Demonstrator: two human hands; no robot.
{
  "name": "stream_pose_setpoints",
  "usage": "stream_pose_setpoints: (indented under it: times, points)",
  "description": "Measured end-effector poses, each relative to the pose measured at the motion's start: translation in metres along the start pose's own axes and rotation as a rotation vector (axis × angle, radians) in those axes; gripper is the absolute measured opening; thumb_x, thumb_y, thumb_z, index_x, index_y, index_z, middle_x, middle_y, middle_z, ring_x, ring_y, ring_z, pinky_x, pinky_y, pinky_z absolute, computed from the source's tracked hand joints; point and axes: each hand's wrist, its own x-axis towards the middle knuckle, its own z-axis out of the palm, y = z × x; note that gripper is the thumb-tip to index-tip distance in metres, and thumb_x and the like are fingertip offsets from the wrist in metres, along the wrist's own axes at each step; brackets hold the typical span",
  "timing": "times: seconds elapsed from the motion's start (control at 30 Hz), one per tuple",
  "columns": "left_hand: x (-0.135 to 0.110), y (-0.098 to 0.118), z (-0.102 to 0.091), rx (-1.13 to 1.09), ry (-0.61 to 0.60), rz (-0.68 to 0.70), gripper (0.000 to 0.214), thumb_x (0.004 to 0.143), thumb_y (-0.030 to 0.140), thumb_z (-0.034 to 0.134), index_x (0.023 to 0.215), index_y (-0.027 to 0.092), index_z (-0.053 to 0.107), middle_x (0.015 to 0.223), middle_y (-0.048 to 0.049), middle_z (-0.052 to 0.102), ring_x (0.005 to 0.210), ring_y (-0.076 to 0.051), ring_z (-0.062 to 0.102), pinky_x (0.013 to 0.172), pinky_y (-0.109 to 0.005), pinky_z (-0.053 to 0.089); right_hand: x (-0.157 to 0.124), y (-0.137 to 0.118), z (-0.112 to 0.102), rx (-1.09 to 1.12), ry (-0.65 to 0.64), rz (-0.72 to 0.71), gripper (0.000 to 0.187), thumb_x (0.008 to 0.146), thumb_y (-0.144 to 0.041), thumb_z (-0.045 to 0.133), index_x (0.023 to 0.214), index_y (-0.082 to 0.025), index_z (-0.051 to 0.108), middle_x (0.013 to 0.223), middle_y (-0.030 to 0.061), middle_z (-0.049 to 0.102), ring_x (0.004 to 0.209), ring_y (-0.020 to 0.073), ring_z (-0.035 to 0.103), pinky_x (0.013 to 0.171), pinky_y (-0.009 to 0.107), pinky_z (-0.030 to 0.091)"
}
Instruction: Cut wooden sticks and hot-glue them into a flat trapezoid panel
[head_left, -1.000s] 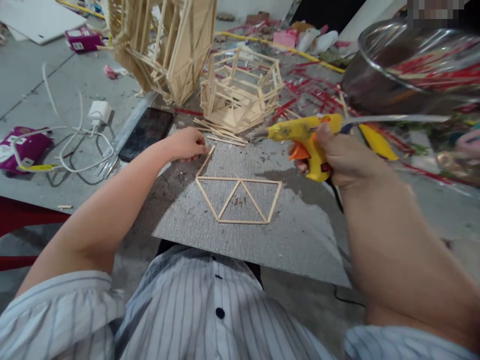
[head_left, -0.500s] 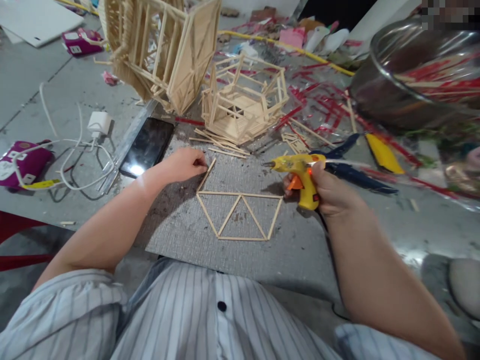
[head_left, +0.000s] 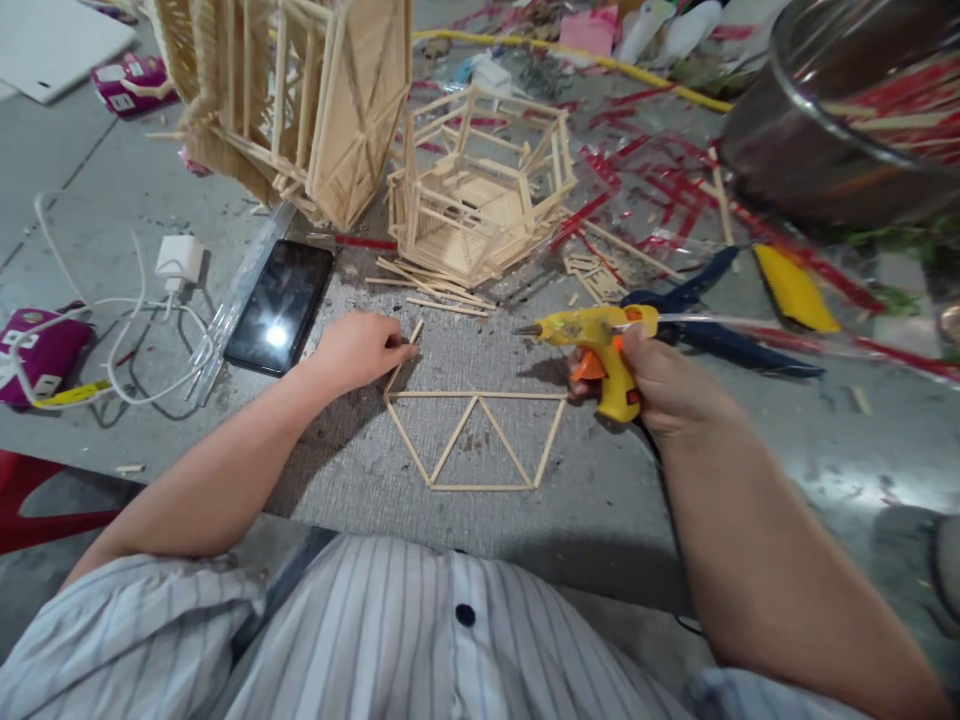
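My right hand (head_left: 664, 385) is wrapped round a yellow glue gun (head_left: 589, 330), its fingers at the orange trigger and the nozzle pointing left. A flat frame of thin wooden sticks (head_left: 431, 487), with triangles inside a trapezoid, lies on the grey board in front of me. My left hand (head_left: 364, 348) pinches a short wooden stick (head_left: 396, 374) that slants up from the frame's upper left corner. The stick's lower end meets that corner or lies very close to it; I cannot tell if they are joined.
Behind lie loose sticks (head_left: 446, 305), an open hexagonal stick structure (head_left: 480, 215) and a taller stick structure (head_left: 352, 130). A black phone (head_left: 279, 305) and white charger (head_left: 180, 260) are at left. Blue-handled pliers (head_left: 739, 345) and a metal pot (head_left: 795, 130) stand at right.
The view has shifted a little. My left fingers have closed farther along the short stick. The glue gun has moved slightly left relative to the frame.
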Motion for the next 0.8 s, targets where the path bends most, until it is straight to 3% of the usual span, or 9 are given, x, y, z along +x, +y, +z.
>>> stream_pose_setpoints:
  times: [0.33,0.5,0.6,0.8]
  points:
    - [-0.001,0.001,0.0,0.043,-0.01,0.022,0.038,0.092,0.046,0.052,0.069,0.021,0.068,0.073,-0.007,0.072,0.071,-0.02,0.062,0.059,-0.03,0.032,-0.004,-0.007,0.008,0.014,0.017,0.063,0.072,0.031,-0.084,0.083,0.057,-0.018,0.069,0.055,0.0039,0.064,0.043,0.012,0.059,0.044,0.022,0.054]
    - [-0.002,-0.001,-0.001,-0.002,0.017,0.009,0.029,0.092,0.04,0.053,0.099,0.021,0.073,0.086,-0.0066,0.077,0.08,-0.021,0.068,0.066,-0.029,0.041,-0.004,-0.004,0.008,0.0,0.0,0.036,0.071,0.04,-0.085,0.082,0.063,-0.019,0.069,0.057,0.0038,0.065,0.044,0.0126,0.06,0.044,0.022,0.054]
    - [-0.002,-0.003,0.0,-0.049,0.025,0.014,0.034,0.091,0.034,0.052,0.117,0.023,0.072,0.086,-0.0051,0.078,0.082,-0.022,0.07,0.071,-0.029,0.045,-0.004,-0.001,0.006,-0.024,-0.036,0.003,0.069,0.048,-0.084,0.08,0.066,-0.018,0.07,0.061,0.0068,0.067,0.045,0.0143,0.061,0.044,0.024,0.055]
    - [0.001,-0.01,0.004,-0.173,0.076,0.058,0.038,0.089,0.026,0.051,0.118,0.021,0.075,0.099,-0.0065,0.079,0.084,-0.019,0.07,0.078,-0.029,0.05,-0.001,0.001,0.001,-0.009,-0.06,0.016,0.071,0.048,-0.083,0.081,0.071,-0.017,0.071,0.07,0.0106,0.074,0.039,0.0105,0.053,0.035,0.022,0.046]
